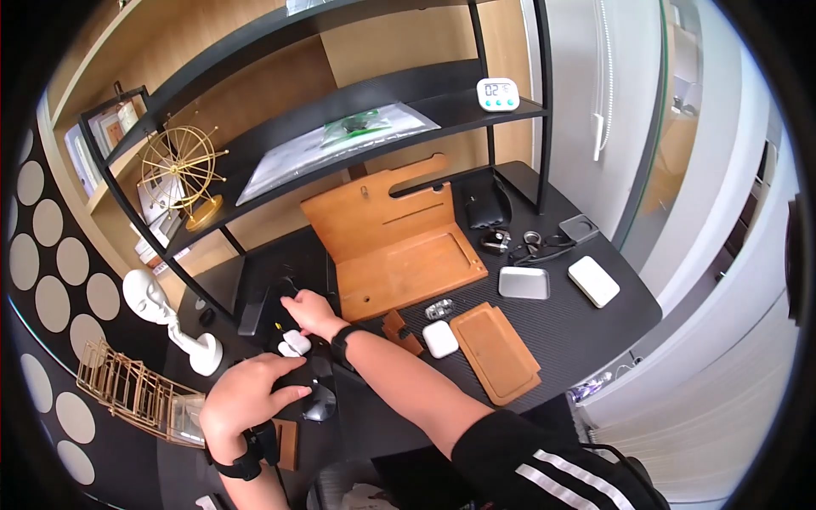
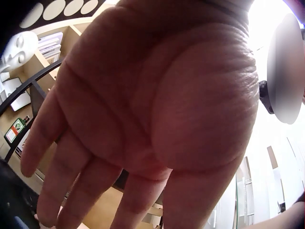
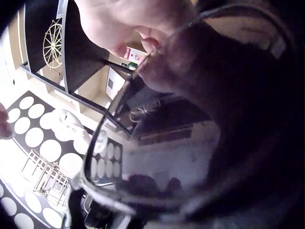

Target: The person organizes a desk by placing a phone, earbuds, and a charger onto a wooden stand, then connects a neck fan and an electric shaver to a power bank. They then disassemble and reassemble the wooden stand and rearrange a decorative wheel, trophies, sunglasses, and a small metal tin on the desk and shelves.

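Note:
My right hand (image 1: pixel 314 314) reaches over the left part of the dark desk, its fingers bent. In the right wrist view, dark sunglasses (image 3: pixel 176 148) fill much of the picture, and the fingertips pinch the rim of the large lens. From the head view, their dark lens (image 1: pixel 319 403) shows below the right wrist, beside the left thumb. My left hand (image 1: pixel 246 398) hovers palm down over the near left desk; its fingers stretch loosely in the left wrist view and hold nothing. A small white rounded object (image 1: pixel 295 342) lies between the two hands.
A tan leather organizer (image 1: pixel 408 268) stands unfolded behind the hands. Right of it lie a brown leather tray (image 1: pixel 495 353), a white case (image 1: pixel 440 338) and a metal tray (image 1: pixel 524 283). A white head figurine (image 1: pixel 204 353) and a wire rack (image 1: pixel 140 395) stand left. A black shelf (image 1: pixel 459 106) spans above.

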`<state>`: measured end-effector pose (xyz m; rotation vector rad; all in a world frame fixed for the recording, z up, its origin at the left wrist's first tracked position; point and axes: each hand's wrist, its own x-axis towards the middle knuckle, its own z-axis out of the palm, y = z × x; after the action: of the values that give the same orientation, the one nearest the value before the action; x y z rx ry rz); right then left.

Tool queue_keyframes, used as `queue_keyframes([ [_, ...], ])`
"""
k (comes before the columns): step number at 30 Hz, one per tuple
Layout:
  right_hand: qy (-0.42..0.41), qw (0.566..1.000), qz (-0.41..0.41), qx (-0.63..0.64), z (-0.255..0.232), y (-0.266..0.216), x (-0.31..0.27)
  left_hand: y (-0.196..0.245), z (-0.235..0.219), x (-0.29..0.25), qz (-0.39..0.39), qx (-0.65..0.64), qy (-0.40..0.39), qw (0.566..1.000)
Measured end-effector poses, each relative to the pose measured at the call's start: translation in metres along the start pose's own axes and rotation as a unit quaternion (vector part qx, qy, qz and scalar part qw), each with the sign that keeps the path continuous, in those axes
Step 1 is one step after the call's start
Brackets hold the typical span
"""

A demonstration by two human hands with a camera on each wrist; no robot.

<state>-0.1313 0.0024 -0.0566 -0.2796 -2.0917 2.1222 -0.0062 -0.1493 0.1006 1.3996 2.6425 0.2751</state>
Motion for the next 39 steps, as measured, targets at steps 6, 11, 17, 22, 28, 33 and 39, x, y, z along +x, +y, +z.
queue_keyframes([
  [6, -0.044, 0.997, -0.048, -0.043, -0.016, -0.023, -0.01, 0.02, -0.003, -0.032, -0.017, 0.024, -0.006, 1.0],
  [11, -0.097, 0.987, -0.12, -0.053, -0.043, -0.066, -0.038, 0.025, 0.006, -0.027, 0.043, -0.034, -0.038, 0.998],
  [17, -0.083, 0.961, -0.194, -0.177, -0.12, -0.091, -0.095, 0.035, 0.036, 0.013, 0.196, -0.315, -0.202, 0.906],
  [22, -0.012, 0.998, -0.011, 0.066, -0.208, -0.098, -0.165, 0.05, 0.065, 0.044, 0.233, -0.466, -0.263, 0.812],
  [28, 0.069, 0.907, 0.079, 0.408, -0.298, -0.055, -0.195, 0.066, 0.107, 0.076, -0.011, -0.674, -0.052, 0.737],
  [33, 0.089, 0.871, 0.035, 0.482, -0.299, -0.043, -0.213, 0.052, 0.131, 0.09, -0.076, -0.874, -0.002, 0.48],
  [39, 0.014, 0.908, 0.156, 0.389, -0.289, -0.019, -0.212, 0.035, 0.154, 0.092, -0.109, -0.917, -0.035, 0.382],
])
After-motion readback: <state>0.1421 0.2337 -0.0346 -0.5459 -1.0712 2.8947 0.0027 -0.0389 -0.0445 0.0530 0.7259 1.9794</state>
